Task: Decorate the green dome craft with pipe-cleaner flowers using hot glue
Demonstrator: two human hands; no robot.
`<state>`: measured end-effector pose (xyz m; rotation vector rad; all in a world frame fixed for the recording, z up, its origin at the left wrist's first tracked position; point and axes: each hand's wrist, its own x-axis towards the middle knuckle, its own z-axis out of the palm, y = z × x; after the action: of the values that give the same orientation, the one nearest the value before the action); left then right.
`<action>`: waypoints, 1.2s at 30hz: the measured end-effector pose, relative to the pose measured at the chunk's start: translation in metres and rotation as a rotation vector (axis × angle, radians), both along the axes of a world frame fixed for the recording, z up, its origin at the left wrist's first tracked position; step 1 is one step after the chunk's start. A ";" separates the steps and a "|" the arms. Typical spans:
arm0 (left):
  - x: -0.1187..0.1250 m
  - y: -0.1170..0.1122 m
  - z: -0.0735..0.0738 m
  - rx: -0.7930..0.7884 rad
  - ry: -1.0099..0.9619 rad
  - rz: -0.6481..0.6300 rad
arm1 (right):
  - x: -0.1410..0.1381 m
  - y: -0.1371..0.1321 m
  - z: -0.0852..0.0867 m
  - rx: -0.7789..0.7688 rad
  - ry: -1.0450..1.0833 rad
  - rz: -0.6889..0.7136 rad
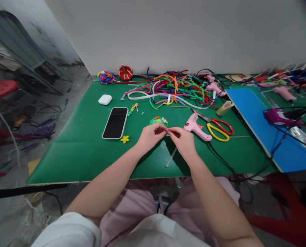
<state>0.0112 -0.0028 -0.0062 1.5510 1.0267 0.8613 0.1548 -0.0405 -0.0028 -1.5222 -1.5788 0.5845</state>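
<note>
My left hand point(151, 136) and my right hand point(184, 140) meet over the green table point(86, 151), fingertips pinched together on a small pink piece point(167, 130), too small to name. A thin white stick point(171, 157) hangs or lies under my right hand. Just beyond the fingers sits a small green and blue craft piece point(158, 120). A pink glue gun point(196, 126) lies right of my right hand, beside red and yellow scissors point(218, 129).
A black phone point(115, 122), a white earbud case point(105, 99) and a yellow flower point(125, 139) lie to the left. A heap of coloured pipe cleaners point(173, 87) fills the back. A blue board point(266, 127) with cables lies at right.
</note>
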 end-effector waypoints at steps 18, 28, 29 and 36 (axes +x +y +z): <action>0.005 0.001 0.002 -0.071 -0.078 0.049 | -0.004 0.000 -0.003 0.076 -0.054 -0.026; 0.004 -0.003 0.003 0.069 0.009 0.055 | -0.002 0.000 -0.001 0.054 0.014 -0.035; 0.004 -0.003 0.002 0.094 0.032 0.052 | -0.003 0.000 -0.001 0.057 0.001 -0.041; 0.005 -0.002 0.001 0.193 0.126 0.059 | -0.003 -0.001 0.000 0.053 0.000 -0.058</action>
<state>0.0162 -0.0049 -0.0050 1.7629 1.1100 0.9355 0.1517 -0.0412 -0.0029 -1.5228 -1.5330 0.5060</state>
